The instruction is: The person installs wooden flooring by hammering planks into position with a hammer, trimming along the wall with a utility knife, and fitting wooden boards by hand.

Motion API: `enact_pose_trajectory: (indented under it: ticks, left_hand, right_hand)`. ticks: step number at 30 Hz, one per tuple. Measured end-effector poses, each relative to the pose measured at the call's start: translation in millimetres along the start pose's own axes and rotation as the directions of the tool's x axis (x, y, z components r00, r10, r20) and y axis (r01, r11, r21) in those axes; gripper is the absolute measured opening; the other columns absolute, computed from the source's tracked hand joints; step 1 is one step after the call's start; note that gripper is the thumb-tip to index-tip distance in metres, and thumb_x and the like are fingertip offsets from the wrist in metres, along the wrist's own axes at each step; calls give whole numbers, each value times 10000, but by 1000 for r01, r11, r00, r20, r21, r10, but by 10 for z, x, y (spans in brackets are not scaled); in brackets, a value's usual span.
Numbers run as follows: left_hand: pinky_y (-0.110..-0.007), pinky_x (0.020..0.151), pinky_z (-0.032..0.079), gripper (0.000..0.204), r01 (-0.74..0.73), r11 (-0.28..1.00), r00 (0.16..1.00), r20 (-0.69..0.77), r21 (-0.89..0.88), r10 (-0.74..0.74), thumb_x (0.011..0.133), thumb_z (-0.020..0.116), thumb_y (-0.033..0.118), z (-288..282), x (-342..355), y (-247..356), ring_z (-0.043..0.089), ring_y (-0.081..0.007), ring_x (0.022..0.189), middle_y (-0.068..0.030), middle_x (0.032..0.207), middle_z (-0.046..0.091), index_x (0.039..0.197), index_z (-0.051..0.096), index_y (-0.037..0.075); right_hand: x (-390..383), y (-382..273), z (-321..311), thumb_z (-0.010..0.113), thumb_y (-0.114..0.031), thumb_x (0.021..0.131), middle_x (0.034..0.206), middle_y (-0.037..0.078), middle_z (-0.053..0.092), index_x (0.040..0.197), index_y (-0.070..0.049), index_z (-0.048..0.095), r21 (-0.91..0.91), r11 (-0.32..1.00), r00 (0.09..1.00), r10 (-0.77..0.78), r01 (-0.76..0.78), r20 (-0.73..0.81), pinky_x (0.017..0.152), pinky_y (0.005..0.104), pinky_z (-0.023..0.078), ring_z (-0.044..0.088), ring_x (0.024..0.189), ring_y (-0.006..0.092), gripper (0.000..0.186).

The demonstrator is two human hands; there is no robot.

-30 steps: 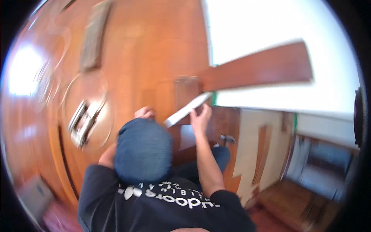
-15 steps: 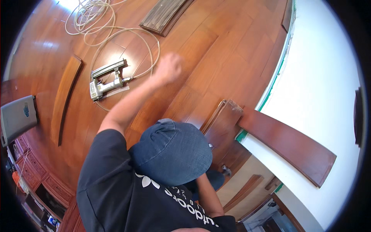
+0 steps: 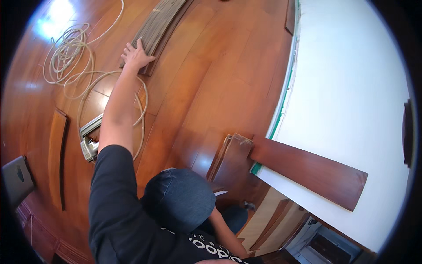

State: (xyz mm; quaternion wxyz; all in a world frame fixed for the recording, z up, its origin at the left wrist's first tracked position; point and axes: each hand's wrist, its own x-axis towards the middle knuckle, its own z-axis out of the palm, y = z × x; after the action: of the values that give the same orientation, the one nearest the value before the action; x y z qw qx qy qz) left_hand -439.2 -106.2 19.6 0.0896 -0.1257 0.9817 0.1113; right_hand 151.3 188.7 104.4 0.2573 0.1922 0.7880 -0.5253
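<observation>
My left hand [image 3: 136,57] reaches far forward with its fingers spread. It lies over the near end of a grooved dark wooden plank [image 3: 159,26], which rests on a smooth reddish board. Below it, my forearm partly covers a silver nail gun [image 3: 89,148] on the floor. A pale air hose [image 3: 145,112] loops around the tool. My right forearm [image 3: 226,235] comes in at the lower right, and its hand is hidden behind my denim-covered knee [image 3: 179,200].
Short boards [image 3: 235,156] are stacked right of my knee. One long reddish board [image 3: 312,174] lies across the white surface [image 3: 343,97]. A narrow board [image 3: 57,158] lies at left, near a grey case [image 3: 17,180]. Coiled hose [image 3: 68,55] sits at the far left.
My left hand has moved forward and left from above the floor to the grooved plank, its fingers spreading from a closed shape. The view has shifted, and my forearm now covers part of the nail gun.
</observation>
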Motion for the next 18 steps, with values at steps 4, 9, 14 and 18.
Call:
enact_pose_trajectory:
  ticks: [4,9,14,18]
  left_hand:
    - [-682,1177,234,1118,-62,994,997,-43,-87,59,745,825,553,-312,-216,-95,248,-536,1510,-322,1679,165,1654,261,230]
    - [-342,1061,442,764,-125,349,916,27,-929,401,874,736,304,-439,-663,-771,572,-194,1246,-147,1386,607,1552,478,63]
    - [-313,911,535,938,475,-84,738,344,-876,581,747,794,348,-345,-2279,-853,687,-194,1050,-99,1253,685,1539,445,-13]
    - [-319,935,528,893,479,60,641,395,-876,659,774,782,334,-508,-3032,-623,674,-199,1088,-103,1277,675,1527,455,-16]
  right_hand:
    - [-114,246,29,662,-174,935,1247,203,678,1287,-34,634,-67,985,982,166,-161,86,1023,368,489,641,1197,364,381]
    - [-86,107,-13,698,-226,961,1267,185,646,1259,-41,653,-320,943,995,-81,95,58,1018,380,503,647,1172,308,353]
    - [496,-81,-343,755,-276,947,1214,136,661,1281,-26,637,67,996,970,-45,63,-239,980,370,525,645,1141,246,434]
    - [1006,-1585,-815,741,-346,980,1455,237,565,1483,5,474,122,935,874,-259,334,-411,1135,418,447,536,1387,309,669]
